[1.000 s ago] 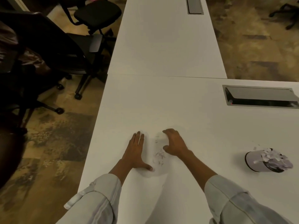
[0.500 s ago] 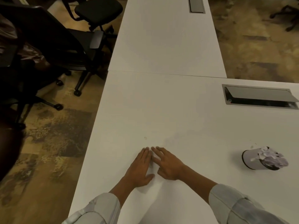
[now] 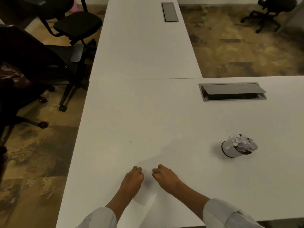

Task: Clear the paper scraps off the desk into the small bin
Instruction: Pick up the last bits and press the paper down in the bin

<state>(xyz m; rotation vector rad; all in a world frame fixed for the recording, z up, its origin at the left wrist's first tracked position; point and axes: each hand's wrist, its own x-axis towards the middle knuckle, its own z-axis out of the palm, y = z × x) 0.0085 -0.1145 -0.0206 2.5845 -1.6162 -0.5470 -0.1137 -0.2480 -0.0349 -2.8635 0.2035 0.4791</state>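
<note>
Head view: both hands [image 3: 148, 177] curled on desk [image 3: 148, 112], bin [image 3: 233, 149] right

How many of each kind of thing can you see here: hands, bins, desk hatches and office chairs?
Hands: 2, left hand and right hand
Small bin: 1, lying on its side, stuffed with paper scraps
Desk hatches: 2, near hatch and far hatch
Office chairs: 3, near chair, middle chair and far chair
Total: 8

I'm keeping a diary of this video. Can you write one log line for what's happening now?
left hand: curled, on desk | right hand: curled beside it, contents hidden | small bin: right, heaped with paper scraps
</note>
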